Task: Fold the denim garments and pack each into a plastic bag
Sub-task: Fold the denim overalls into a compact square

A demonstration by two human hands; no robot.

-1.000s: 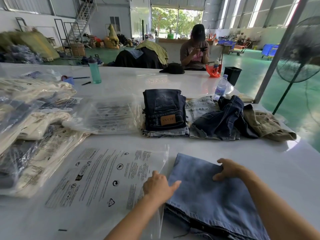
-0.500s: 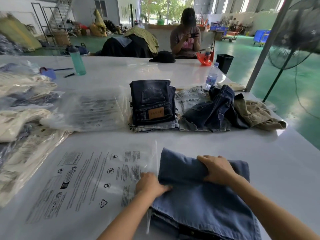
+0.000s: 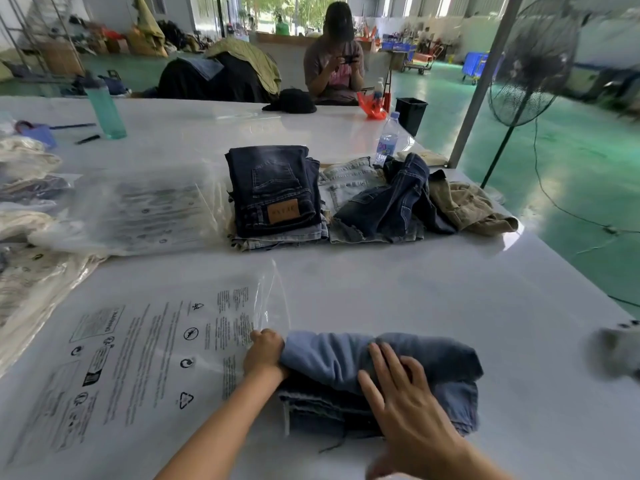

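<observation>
Denim garment (image 3: 346, 358) lies folded, long axis left-right, left hand (image 3: 264, 353) gripping its end

Light-blue denim garment (image 3: 346, 358) – clear plastic bag (image 3: 138, 358) printed in black – on a white table (image 3: 381, 289).

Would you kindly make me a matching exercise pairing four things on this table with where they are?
Things:
1. teal bottle
2. dark folded jeans
3. printed bag
4. light denim

Places:
A. under both hands, near edge
B. flat, left of the left hand
C. far left, standing upright
D. top of the middle stack

Pairs: 1-C, 2-D, 3-B, 4-A. The right hand lies flat on the light denim.
</observation>
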